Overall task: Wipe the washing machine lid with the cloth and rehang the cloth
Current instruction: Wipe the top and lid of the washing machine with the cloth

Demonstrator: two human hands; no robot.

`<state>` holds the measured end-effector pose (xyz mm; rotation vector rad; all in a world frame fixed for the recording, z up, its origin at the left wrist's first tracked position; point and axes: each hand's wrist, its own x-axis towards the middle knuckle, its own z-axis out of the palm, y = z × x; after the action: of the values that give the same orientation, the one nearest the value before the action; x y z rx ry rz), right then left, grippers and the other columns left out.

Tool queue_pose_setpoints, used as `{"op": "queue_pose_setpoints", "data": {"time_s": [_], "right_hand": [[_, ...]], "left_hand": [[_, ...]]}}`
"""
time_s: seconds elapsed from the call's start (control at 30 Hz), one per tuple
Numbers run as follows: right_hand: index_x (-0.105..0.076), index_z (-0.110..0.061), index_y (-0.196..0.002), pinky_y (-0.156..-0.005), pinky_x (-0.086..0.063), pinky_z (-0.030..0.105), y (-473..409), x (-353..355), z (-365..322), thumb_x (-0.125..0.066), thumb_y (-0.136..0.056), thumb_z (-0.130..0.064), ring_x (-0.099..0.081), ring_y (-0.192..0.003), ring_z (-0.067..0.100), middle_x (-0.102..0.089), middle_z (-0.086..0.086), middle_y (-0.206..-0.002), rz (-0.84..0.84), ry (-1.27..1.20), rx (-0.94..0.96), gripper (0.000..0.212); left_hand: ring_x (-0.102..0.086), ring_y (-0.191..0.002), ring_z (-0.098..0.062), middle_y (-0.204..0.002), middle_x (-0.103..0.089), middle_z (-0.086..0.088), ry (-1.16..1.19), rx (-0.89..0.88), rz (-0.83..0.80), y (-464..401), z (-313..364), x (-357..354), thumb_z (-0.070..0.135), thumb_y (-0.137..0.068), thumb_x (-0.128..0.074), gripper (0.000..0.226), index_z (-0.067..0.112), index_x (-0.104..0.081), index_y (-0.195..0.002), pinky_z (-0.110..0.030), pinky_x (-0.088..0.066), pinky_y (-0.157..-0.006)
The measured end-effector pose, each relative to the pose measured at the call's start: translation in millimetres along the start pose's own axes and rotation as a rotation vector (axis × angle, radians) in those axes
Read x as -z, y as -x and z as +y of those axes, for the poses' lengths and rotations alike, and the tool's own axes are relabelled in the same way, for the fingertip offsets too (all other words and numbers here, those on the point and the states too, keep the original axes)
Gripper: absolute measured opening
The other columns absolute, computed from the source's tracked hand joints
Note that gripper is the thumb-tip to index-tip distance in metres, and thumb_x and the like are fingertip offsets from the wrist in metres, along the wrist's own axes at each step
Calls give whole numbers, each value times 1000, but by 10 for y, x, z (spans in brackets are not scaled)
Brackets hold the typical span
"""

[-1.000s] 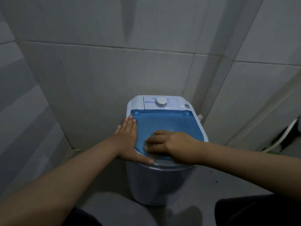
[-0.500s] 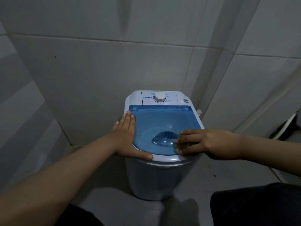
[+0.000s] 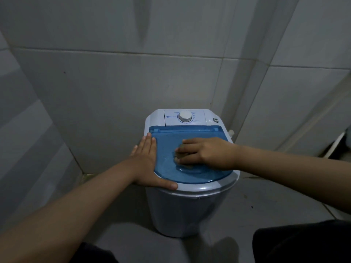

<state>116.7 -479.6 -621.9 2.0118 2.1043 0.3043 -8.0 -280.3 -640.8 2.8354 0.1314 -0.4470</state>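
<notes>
A small white washing machine (image 3: 190, 209) stands in a tiled corner, with a translucent blue lid (image 3: 167, 149) shut on top. My left hand (image 3: 147, 162) lies flat on the lid's left edge, fingers together and thumb along the front rim, holding nothing. My right hand (image 3: 205, 154) presses down on the middle of the lid, fingers pointing left. A dark cloth (image 3: 183, 151) shows only as small patches between and under those fingers; most of it is hidden.
A white dial (image 3: 183, 116) sits on the control panel behind the lid. Grey tiled walls close in at the left, back and right. A white hose (image 3: 334, 147) and dark gap lie at the far right. Dark trouser knees fill the lower corners.
My right hand has slid from the lid's front right edge up and left to its middle. My left hand has stayed on the left edge.
</notes>
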Motion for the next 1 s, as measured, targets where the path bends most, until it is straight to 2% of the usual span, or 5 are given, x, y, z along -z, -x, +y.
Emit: {"op": "queue_pose_setpoints", "data": {"time_s": [0.2,0.37,0.7,0.83,1.0], "right_hand": [[-62,-19,-119,-62,-61,43,26,-61,51,-61,-85,-13,-56,-117,41,-62,11,-128,49,58,108,35],[-61,-22,-116,-61,-61,42,100,-35,142,-65,-85,-14,-52,-120,38,-58,6,-130,20,70,133,32],[-52,-27,-128,-77,-56,36,196,383,91,-49,-94,-15,-35,-132,27,-40,-1,-144,-385,133,-23,36],[-56,-31,-121,-64,-39,27,136,569,102,-53,-89,-13,-46,-116,22,-47,-5,-130,-544,114,-136,37],[-61,-28,-123,-81,-50,30,117,569,-12,-57,-88,-13,-56,-114,20,-57,-2,-129,-184,-201,-264,38]], "left_hand": [[33,-138,-24,-149,40,-10,-1,-6,12,-21,-20,-19,100,-21,-32,163,7,32,-140,-44,10,-115],[34,-138,-23,-148,41,-9,5,-7,16,-11,-18,-25,100,-21,-32,163,8,31,-140,-44,10,-116],[34,-138,-24,-148,41,-10,3,2,6,17,1,0,100,-21,-31,163,8,32,-139,-42,11,-116],[34,-138,-24,-148,41,-10,1,-1,10,25,-9,0,100,-21,-32,162,9,33,-139,-43,11,-116],[33,-138,-25,-148,42,-11,-10,0,6,4,-4,3,100,-21,-32,163,7,33,-139,-44,10,-116]]}}
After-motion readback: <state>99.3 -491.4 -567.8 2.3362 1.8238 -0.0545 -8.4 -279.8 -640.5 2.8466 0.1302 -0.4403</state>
